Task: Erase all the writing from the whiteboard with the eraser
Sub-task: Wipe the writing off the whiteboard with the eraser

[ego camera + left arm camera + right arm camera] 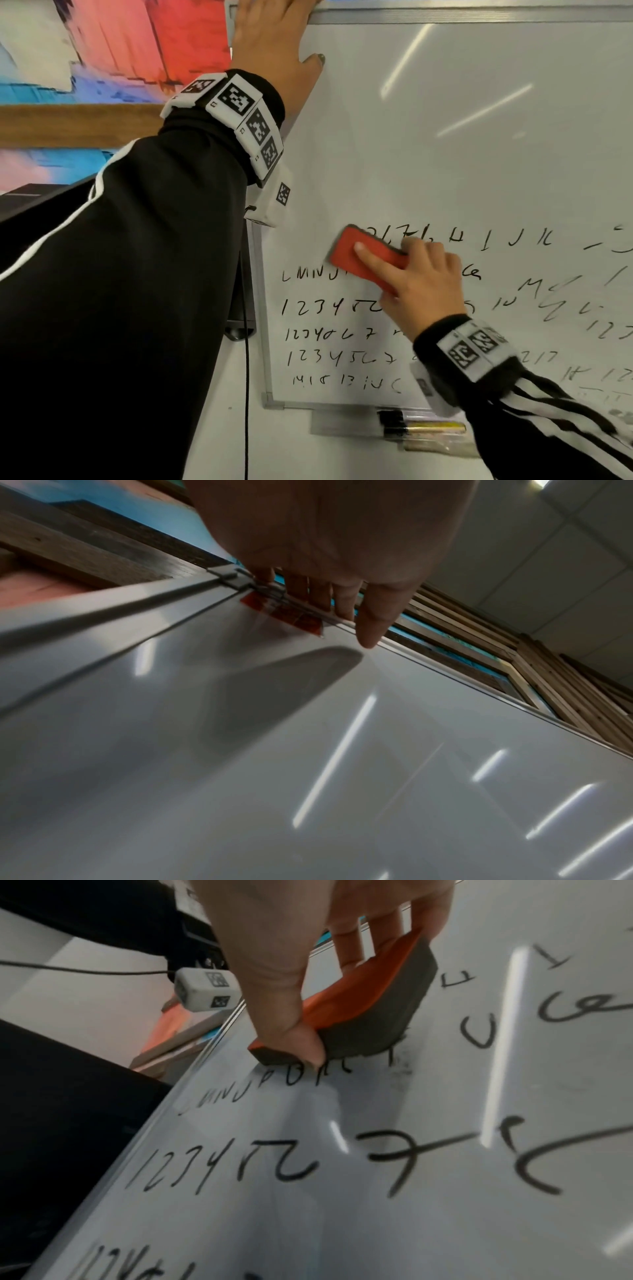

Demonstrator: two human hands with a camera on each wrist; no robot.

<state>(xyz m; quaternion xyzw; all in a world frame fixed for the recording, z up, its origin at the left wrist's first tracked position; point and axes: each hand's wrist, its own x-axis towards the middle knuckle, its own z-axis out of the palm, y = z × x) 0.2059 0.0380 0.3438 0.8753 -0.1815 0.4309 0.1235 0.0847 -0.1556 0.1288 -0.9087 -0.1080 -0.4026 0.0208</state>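
A whiteboard [445, 154] fills the head view; its upper half is blank, its lower half carries rows of black letters and numbers [329, 308]. My right hand [418, 281] grips a red eraser [363, 257] with a grey felt face [387, 1010], pressed on the board at the left end of the top row of writing. Thumb and fingers [352, 942] pinch its sides. My left hand [270, 37] lies flat at the board's top left corner, its fingers [318, 593] reaching the top frame [445, 669].
A marker [421, 428] lies in the tray below the board's bottom edge. A black cable [246, 377] hangs down beside the left frame. A colourful wall panel [120, 44] and wooden rail [78, 125] are left of the board.
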